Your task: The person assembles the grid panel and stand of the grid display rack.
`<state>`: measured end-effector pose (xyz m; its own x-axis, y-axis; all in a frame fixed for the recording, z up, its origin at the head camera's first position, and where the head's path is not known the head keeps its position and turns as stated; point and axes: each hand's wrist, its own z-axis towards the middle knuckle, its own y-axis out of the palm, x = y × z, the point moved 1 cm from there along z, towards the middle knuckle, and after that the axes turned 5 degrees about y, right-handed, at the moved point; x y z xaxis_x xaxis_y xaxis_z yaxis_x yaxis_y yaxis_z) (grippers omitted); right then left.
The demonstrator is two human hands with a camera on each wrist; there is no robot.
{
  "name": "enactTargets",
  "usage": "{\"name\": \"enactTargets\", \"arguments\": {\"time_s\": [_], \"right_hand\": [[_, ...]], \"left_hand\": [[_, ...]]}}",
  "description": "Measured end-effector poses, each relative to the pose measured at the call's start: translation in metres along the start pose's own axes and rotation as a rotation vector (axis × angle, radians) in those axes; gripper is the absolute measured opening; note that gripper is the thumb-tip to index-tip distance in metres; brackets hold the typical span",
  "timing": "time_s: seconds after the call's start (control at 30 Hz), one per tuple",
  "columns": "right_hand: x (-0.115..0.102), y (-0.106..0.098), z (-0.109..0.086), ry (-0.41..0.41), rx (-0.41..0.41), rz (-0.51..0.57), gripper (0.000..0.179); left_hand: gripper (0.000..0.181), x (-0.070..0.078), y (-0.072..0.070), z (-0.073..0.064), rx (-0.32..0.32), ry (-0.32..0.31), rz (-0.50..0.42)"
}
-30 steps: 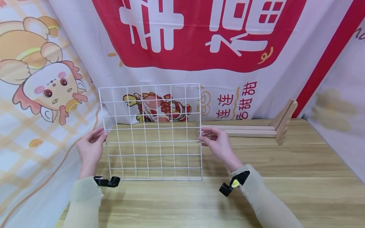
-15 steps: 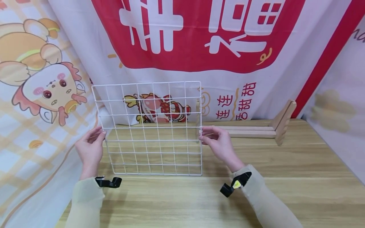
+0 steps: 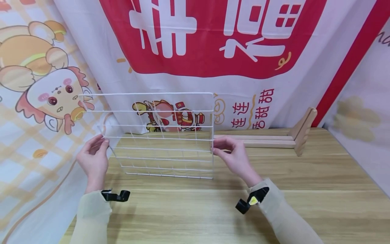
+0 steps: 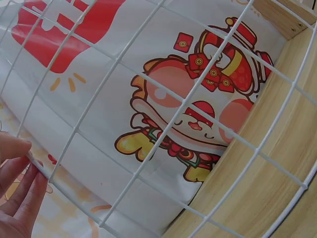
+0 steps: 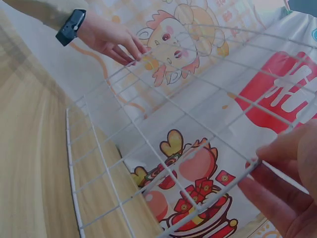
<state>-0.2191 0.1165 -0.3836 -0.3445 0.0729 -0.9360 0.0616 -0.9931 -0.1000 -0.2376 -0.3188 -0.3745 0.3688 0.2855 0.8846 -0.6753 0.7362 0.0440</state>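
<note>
A white wire grid panel (image 3: 161, 138) stands between the two hands, its top edge leaning toward the head camera. My left hand (image 3: 93, 161) pinches the panel's left edge between thumb and fingers. In the left wrist view, the left hand (image 4: 20, 188) shows at the lower left corner, with the wire (image 4: 116, 59) spreading across the view. On the opposite edge, my right hand (image 3: 233, 152) pinches the rim wire. The right wrist view has the right hand (image 5: 285, 178) at its right side, thumb and fingers around that wire.
Behind the right hand, a wooden rack (image 3: 268, 141) with an upright end board (image 3: 304, 132) lies along the back of the wood-grain table (image 3: 182, 210). A printed cloth (image 3: 195, 64) hangs behind, and another cloth (image 3: 39, 152) covers the left side.
The grid panel has tilted: its top edge has come nearer to the head camera and its bottom edge has swung away, rising in view. Both hands keep their hold, almost in place.
</note>
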Motion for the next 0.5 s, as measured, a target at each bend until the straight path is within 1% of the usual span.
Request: {"name": "enactTargets", "arguments": {"time_s": [0.1, 0.2, 0.3, 0.33, 0.4, 0.5], "right_hand": [[0.0, 0.001, -0.003, -0.022, -0.012, 0.007, 0.022], [0.0, 0.002, -0.005, -0.037, -0.011, -0.006, 0.021], [0.001, 0.003, -0.006, -0.05, -0.006, -0.021, 0.02], [0.001, 0.003, -0.006, -0.047, -0.006, -0.023, 0.02], [0.001, 0.003, -0.007, -0.043, -0.005, -0.021, 0.02], [0.001, 0.003, -0.008, -0.035, -0.003, -0.02, 0.02]], "left_hand": [[0.028, 0.0, -0.003, 0.0, 0.007, -0.007, -0.022], [0.03, 0.003, -0.007, 0.0, 0.004, -0.005, 0.043], [0.035, 0.009, -0.011, -0.002, 0.006, 0.017, 0.11], [0.037, 0.012, -0.012, -0.003, 0.009, 0.026, 0.119], [0.041, 0.019, -0.013, -0.006, 0.016, 0.056, 0.092], [0.044, 0.031, -0.009, -0.014, 0.016, 0.1, 0.03]]}}
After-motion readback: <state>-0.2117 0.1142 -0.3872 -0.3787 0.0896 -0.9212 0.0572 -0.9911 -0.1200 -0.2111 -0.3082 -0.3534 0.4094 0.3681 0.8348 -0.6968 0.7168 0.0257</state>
